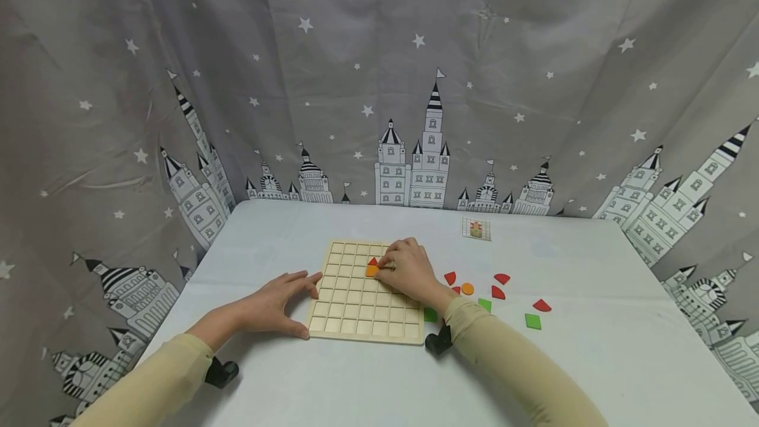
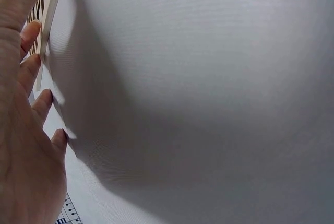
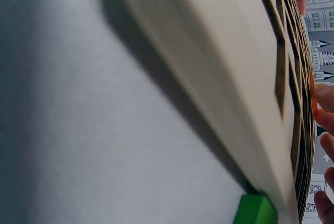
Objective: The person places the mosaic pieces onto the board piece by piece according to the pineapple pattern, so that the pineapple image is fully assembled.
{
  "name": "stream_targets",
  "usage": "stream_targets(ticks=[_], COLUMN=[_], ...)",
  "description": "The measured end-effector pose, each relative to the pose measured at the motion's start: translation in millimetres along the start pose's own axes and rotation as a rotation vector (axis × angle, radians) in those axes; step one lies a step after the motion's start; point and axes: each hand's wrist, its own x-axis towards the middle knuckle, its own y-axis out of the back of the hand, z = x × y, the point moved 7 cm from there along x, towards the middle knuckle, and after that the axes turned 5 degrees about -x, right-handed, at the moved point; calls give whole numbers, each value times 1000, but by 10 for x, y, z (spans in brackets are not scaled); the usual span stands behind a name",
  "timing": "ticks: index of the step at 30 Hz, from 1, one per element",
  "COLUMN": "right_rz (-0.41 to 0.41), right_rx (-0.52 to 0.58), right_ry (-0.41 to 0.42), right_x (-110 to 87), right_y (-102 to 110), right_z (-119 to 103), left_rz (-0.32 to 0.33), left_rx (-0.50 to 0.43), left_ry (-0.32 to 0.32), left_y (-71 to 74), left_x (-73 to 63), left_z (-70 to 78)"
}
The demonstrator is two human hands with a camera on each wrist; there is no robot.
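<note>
A pale wooden grid board (image 1: pixel 351 313) lies on the white table. My left hand (image 1: pixel 274 304) rests at its left side, thumb at the near corner and fingers spread along the edge. Over the board's upper right part, my right hand (image 1: pixel 409 270) has thumb and forefinger at an orange square piece (image 1: pixel 371 271), pinching it at its right side. Just beyond that piece sits a small red triangle (image 1: pixel 372 261). The right wrist view shows fingertips right against the orange piece (image 3: pixel 313 94), low over the grid.
Right of the board lie several red quarter-round pieces (image 1: pixel 502 279), an orange disc (image 1: pixel 467 288) and green squares (image 1: pixel 533 321), one close to the board's edge. A small pattern card (image 1: pixel 477 229) lies at the back. A grey castle-print curtain (image 1: pixel 338 84) hangs behind the table.
</note>
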Motion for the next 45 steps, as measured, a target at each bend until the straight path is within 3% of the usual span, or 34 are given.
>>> stream_targets(ticks=[14, 21, 27, 33, 45], right_rz=[-22, -29, -5, -40, -126], right_rx=[-6, 40, 67, 72, 39], right_ry=[-2, -37, -85, -139, -224], right_x=[6, -34, -178, -394, -899], right_y=[-24, 194, 527, 795, 1005], right_z=[-2, 109, 488, 907, 1620], left_rz=[-4, -2, 0, 4, 13], left_rx=[-11, -16, -15, -13, -18], left_ry=[3, 25, 21, 8, -16], left_y=[-4, 3, 2, 2, -4], left_x=[1, -1, -9, -10, -2], left_z=[8, 5, 16, 14, 22])
